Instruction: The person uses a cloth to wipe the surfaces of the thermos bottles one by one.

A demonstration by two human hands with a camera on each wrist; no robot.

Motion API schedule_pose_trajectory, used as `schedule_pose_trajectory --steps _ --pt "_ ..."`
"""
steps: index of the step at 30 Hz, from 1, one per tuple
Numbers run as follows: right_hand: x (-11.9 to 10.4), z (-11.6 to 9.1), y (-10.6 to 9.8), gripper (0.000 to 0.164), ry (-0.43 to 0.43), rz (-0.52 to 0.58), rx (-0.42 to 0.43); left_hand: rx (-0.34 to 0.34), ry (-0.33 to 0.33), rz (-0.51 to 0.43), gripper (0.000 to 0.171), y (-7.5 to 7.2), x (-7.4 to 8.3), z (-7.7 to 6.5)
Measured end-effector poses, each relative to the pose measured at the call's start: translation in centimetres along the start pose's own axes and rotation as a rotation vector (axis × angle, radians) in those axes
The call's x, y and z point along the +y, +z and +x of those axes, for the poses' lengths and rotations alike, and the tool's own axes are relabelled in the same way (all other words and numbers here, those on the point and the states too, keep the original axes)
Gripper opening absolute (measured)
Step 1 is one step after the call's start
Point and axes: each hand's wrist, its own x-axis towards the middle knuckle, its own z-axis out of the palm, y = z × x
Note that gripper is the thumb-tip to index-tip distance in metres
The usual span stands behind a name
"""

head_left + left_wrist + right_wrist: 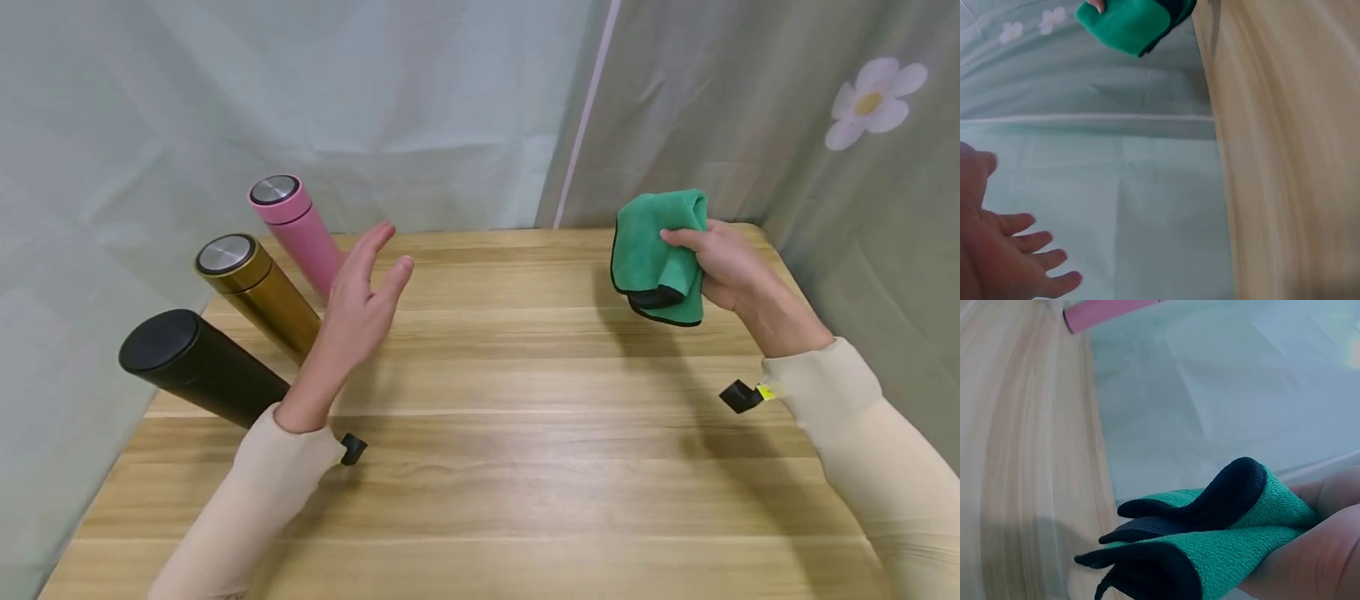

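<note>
My right hand (731,262) pinches a folded green cloth (652,242) with black edging, held up over the right part of the table. In the right wrist view the cloth (1241,550) shows its loose folds, with the thumb and fingers at its side. My left hand (360,300) is raised with nothing in it, fingers extended and thumb apart, as the left wrist view also shows. It is nearest to a pink thermos (307,242) and a gold thermos (262,292), overlapping them in the head view. A black thermos (202,367) stands nearer, left of the left forearm.
The three bottles stand in a row along the left side of the wooden table (525,400). Pale curtains (420,108) hang behind it and at both sides, with a white flower (873,104) at right. Each sleeve cuff has a small black piece (740,396) by it.
</note>
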Motion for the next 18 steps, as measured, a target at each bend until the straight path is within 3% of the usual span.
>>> schedule_pose_trajectory --steps 6,11,14,18 --pt "-0.2 1.9 -0.2 0.058 -0.039 -0.215 0.108 -0.162 -0.105 0.106 0.068 1.4 -1.6 2.9" --pt "0.6 3.7 1.1 0.030 -0.159 -0.513 0.205 -0.245 -0.115 0.205 0.073 2.5 -3.0 5.2" --pt "1.5 4.9 2.7 0.031 -0.236 -0.683 0.192 -0.293 -0.120 0.271 0.076 3.1 -3.9 6.2" --pt "3.5 6.2 5.2 0.033 -0.295 -0.807 0.076 -0.365 -0.138 0.356 0.081 4.0 -5.0 7.1"
